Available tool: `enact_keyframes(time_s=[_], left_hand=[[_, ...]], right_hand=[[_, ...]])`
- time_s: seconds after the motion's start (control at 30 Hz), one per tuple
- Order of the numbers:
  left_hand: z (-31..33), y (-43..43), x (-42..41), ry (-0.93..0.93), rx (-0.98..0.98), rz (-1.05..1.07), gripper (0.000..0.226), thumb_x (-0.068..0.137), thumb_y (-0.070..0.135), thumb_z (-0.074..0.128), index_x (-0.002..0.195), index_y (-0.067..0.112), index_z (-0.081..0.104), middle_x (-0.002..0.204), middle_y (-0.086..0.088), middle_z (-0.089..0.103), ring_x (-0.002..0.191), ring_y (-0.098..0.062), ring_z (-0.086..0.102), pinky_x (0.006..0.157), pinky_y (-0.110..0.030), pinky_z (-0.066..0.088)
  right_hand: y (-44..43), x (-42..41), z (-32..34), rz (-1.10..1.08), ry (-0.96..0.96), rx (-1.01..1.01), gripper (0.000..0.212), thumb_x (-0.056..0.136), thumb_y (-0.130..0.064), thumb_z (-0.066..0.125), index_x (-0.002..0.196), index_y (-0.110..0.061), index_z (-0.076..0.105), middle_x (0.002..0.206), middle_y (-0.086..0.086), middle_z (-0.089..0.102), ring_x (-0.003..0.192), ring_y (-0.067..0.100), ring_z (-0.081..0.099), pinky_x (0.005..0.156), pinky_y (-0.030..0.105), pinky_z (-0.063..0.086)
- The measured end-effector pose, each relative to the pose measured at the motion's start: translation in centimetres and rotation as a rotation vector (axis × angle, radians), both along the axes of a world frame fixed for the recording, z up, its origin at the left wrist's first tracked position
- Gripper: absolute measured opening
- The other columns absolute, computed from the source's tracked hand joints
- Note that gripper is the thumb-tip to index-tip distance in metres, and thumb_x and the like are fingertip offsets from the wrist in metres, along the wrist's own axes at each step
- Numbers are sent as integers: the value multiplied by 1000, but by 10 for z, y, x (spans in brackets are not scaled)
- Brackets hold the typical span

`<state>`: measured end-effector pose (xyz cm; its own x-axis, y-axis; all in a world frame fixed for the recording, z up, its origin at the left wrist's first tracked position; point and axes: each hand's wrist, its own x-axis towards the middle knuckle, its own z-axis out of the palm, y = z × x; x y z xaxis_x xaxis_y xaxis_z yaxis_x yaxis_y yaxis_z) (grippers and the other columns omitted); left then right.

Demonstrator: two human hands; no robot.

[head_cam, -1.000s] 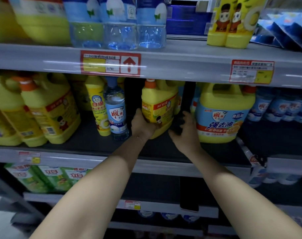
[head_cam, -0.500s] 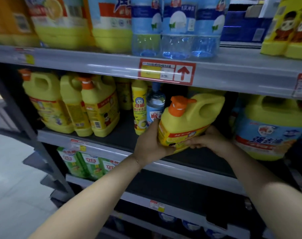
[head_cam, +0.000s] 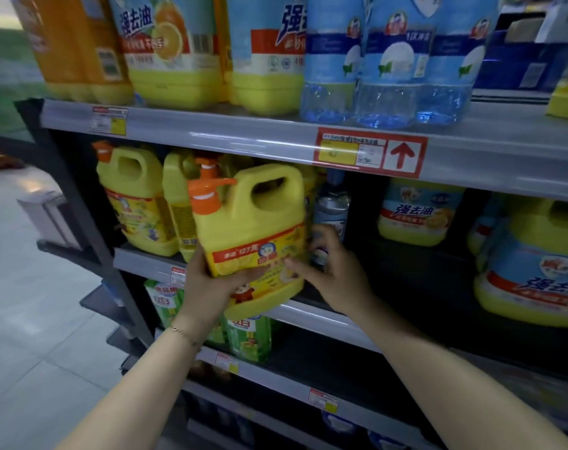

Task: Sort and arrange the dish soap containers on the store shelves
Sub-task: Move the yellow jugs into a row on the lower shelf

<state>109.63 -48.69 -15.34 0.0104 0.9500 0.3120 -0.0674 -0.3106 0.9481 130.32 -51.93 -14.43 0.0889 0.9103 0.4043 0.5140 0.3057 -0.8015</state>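
Note:
A yellow dish soap jug [head_cam: 253, 228] with an orange pump and a red-banded label is lifted in front of the middle shelf [head_cam: 328, 319]. My left hand [head_cam: 208, 284] grips its lower left side, fingers curled across the label. My right hand [head_cam: 334, 277] is at the jug's lower right edge with fingers loosely spread, blurred, just touching or leaving it. Two matching yellow jugs [head_cam: 136, 199] stand on the same shelf to the left. Behind the held jug, a clear blue-capped bottle [head_cam: 331, 209] is partly hidden.
Blue-labelled yellow jugs [head_cam: 418, 212] and a larger one [head_cam: 535, 271] stand at the right of the middle shelf. The top shelf [head_cam: 243, 134] carries orange, yellow and clear blue bottles. Green refill pouches [head_cam: 247, 336] sit below. A tiled aisle floor [head_cam: 32, 319] lies at left.
The yellow jug has been pulled from the back of the shelf, carried left and stood more upright. My right hand has slipped from its side to its lower right edge.

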Motion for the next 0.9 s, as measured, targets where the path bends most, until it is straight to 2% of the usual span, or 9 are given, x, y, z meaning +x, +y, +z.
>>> enact_keyframes(time_s=[0.1, 0.17, 0.27, 0.33, 0.43, 0.63, 0.73, 0.8, 0.9], left_hand=[[4, 7, -14, -17, -2, 70, 84, 42, 40, 94, 118, 40, 58, 112, 15, 69, 97, -7, 68, 67, -24, 58], [6, 12, -20, -11, 7, 103, 86, 42, 41, 93, 120, 39, 57, 114, 14, 68, 99, -8, 68, 71, -30, 58], [4, 19, -21, -7, -2, 115, 86, 42, 41, 92, 120, 41, 56, 112, 18, 68, 97, -4, 67, 72, -31, 58], [-1, 22, -17, -10, -18, 109, 86, 43, 40, 92, 121, 42, 55, 112, 19, 68, 97, -2, 67, 72, -32, 58], [-3, 27, -10, -8, -15, 94, 82, 48, 33, 93, 121, 37, 56, 114, 14, 68, 101, -9, 67, 78, -42, 58], [-6, 36, 0, -4, 15, 34, 81, 49, 33, 93, 121, 34, 57, 115, 10, 68, 102, -11, 67, 79, -43, 59], [-8, 40, 2, -10, 5, 22, 80, 48, 33, 93, 120, 36, 58, 115, 11, 68, 102, -11, 67, 79, -45, 59], [-9, 42, 1, -1, 12, 23, 80, 48, 34, 93, 120, 36, 58, 114, 11, 68, 102, -11, 67, 79, -45, 59], [-9, 44, 1, -10, 4, 25, 84, 46, 37, 93, 122, 35, 57, 117, 10, 68, 105, -14, 66, 82, -48, 57]], right_hand=[[12, 8, 0, -358, -111, 286, 68, 71, -53, 68, 121, -15, 41, 110, 8, 54, 92, 25, 62, 63, 31, 49], [29, 16, 2, -472, -104, 256, 81, 65, -37, 82, 127, -7, 40, 119, 17, 47, 105, 33, 55, 76, 38, 50], [55, 22, 2, -466, 20, 55, 89, 58, -24, 90, 129, -6, 40, 127, 15, 48, 117, 31, 50, 93, 44, 47], [66, 18, -4, -413, 133, -27, 74, 61, -19, 88, 117, -11, 42, 120, 9, 56, 108, 28, 58, 87, 43, 52], [75, 23, -12, -466, 218, -15, 65, 63, -15, 86, 108, -22, 39, 109, 1, 58, 97, 21, 60, 74, 29, 50], [76, 73, -9, -661, 249, 7, 73, 71, -10, 80, 130, -14, 36, 127, 12, 55, 112, 29, 56, 88, 33, 47], [72, 88, 0, -688, 281, -62, 92, 71, -16, 82, 142, -13, 25, 139, 13, 44, 124, 32, 47, 97, 35, 42], [61, 80, 6, -838, 119, 24, 100, 69, -32, 82, 145, -9, 22, 145, 19, 34, 132, 35, 36, 106, 47, 35], [45, 43, 6, -697, -307, 453, 67, 77, -30, 68, 133, -8, 39, 136, 21, 43, 127, 35, 38, 106, 43, 31]])
